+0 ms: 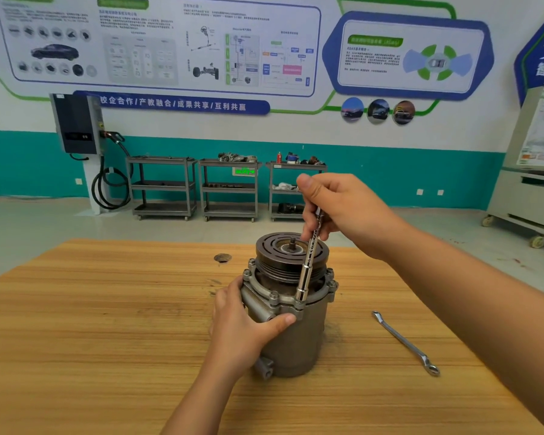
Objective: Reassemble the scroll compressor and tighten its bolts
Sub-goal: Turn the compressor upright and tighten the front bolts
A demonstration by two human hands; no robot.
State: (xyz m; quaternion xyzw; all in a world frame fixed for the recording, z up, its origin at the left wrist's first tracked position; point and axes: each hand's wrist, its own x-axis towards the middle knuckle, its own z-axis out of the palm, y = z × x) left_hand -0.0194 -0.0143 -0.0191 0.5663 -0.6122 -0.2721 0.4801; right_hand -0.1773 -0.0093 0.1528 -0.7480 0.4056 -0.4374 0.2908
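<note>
Left forearm enters from the lower edge; the left hand grips the scroll compressor on its left side, the thumb laid across the front of the housing just under the flange and the fingers wrapped round a tube-like boss out of sight. The compressor stands upright near the middle of the wooden surface, pulley uppermost, its threaded shaft end showing in the centre. Bolts sit round the flange rim. A socket driver leans slightly right of vertical, its socket end seated over the bolt at the front of the flange, just above the left thumb. The right hand, coming in from the right, is curled round the driver's upper end, thumb on top; the two hands are apart, one low on the housing, one above the pulley. A combination wrench lies flat on the surface to the right of the compressor, well apart from it, ring end nearest the camera. A dark round mark shows on the surface behind and left of the compressor. Beyond the surface, on the floor against the teal wall band: three metal carts carrying assorted parts, and left of them a wall-mounted charging unit with coiled cable. Printed boards cover the wall above.
</note>
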